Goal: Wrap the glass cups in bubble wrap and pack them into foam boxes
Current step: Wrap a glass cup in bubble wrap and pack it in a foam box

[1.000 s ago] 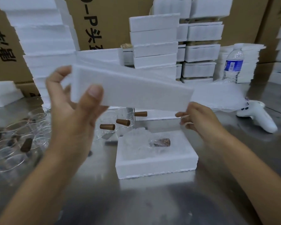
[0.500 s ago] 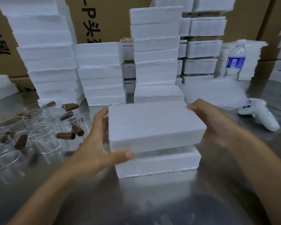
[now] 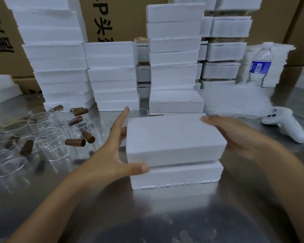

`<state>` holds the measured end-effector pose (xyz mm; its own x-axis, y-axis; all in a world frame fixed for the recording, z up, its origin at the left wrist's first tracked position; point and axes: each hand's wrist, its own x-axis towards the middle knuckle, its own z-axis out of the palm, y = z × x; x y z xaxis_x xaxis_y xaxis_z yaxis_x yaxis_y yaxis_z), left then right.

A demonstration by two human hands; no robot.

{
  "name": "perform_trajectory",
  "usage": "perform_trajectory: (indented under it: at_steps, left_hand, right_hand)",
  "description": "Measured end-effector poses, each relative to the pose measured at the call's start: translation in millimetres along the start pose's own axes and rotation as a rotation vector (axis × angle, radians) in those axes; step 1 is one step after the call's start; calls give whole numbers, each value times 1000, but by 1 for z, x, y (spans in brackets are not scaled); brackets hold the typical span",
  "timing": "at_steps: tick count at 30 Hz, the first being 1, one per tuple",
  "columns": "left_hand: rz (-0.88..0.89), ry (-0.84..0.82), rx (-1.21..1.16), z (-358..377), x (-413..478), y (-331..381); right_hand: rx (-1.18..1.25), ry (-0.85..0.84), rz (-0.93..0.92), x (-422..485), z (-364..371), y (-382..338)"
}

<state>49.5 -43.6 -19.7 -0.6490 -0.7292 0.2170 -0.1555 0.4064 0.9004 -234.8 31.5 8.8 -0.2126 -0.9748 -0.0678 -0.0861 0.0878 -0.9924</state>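
Note:
A white foam lid (image 3: 172,137) sits on top of the foam box base (image 3: 175,174) at the middle of the steel table, slightly askew with a thin gap along the front. My left hand (image 3: 111,151) grips the lid's left end, thumb on the front edge and fingers stretched along the side. My right hand (image 3: 235,134) holds the lid's right end. The lid hides whatever is in the box. Several bare glass cups (image 3: 42,137) with brown cork-like handles lie at the left. A pile of bubble wrap sheets (image 3: 235,102) lies at the back right.
Tall stacks of foam boxes (image 3: 112,76) line the back in front of cardboard cartons. A water bottle (image 3: 260,65) stands at the back right and a white controller (image 3: 286,123) lies at the right. The steel table (image 3: 147,216) stretches toward me.
Both hands brought the foam lid down from in front of my view onto the box base, covering the wrapped cup that showed inside it a second ago.

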Motion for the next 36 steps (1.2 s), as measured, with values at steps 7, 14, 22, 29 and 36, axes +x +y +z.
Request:
perform_trajectory:
  at_steps: [7,14,22,29,36]
  left_hand:
    - [-42,-85,17,-2,3,-5]
    - [-47,-113,21,-1,5,-7]
    - [-42,-136,29,-1,4,-8]
    - [-35,-152,89,5,0,-12]
    - [-39,-107,88,5,0,-13]
  right_hand:
    - [-96,-1,-28,-2,-2,1]
    - [-166,-1,-7,-3,-13,4]
    - [-100,-115,79,1,-16,11]
    - [-135,-115,26,3,-14,13]
    - [-71,-122,43,3,-15,17]
